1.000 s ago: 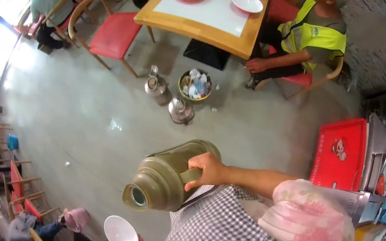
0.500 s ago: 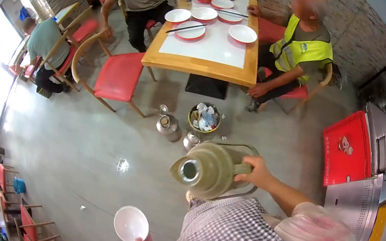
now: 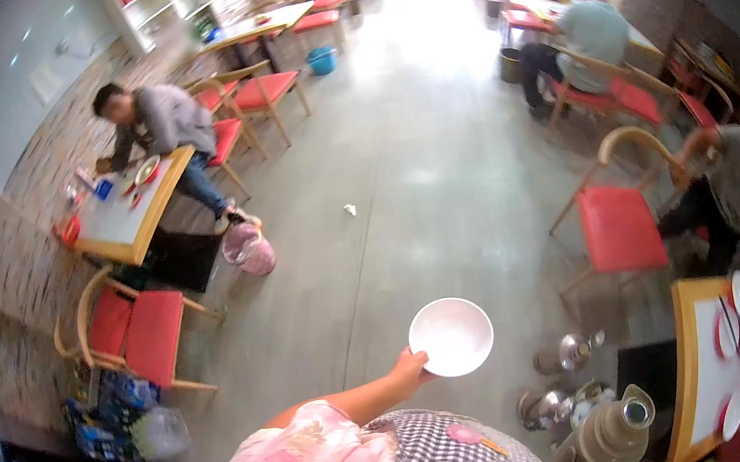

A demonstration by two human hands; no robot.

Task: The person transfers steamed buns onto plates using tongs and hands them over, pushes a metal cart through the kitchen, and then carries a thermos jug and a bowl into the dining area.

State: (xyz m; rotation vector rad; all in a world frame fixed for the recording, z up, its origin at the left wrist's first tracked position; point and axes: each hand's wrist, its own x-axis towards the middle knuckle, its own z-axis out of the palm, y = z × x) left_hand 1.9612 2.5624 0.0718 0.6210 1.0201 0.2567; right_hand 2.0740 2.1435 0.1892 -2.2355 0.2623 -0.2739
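Observation:
My left hand (image 3: 409, 372) is closed on the rim of a white bowl (image 3: 452, 336), held out over the floor with its hollow facing up. At the lower right, in front of my checked apron (image 3: 434, 448), is an olive-green thermos flask (image 3: 611, 439) with its round mouth uncovered. My right hand does not show; the flask's handle is also out of sight. Beyond the flask, metal flasks (image 3: 564, 353) stand on the floor, partly overlapped by it.
At right, a wood-edged table (image 3: 685, 384) carries several bowls and plates. A red chair (image 3: 619, 228) stands near a seated person. On the left, another person sits at a table (image 3: 130, 232) beside a pink bin (image 3: 249, 250). A blue bucket (image 3: 321, 61) stands farther off.
My view has swung left toward the bright doorway. The dish-covered table and the thermos flask now appear at the lower right. My right hand has left the view; my left still holds the bowl.

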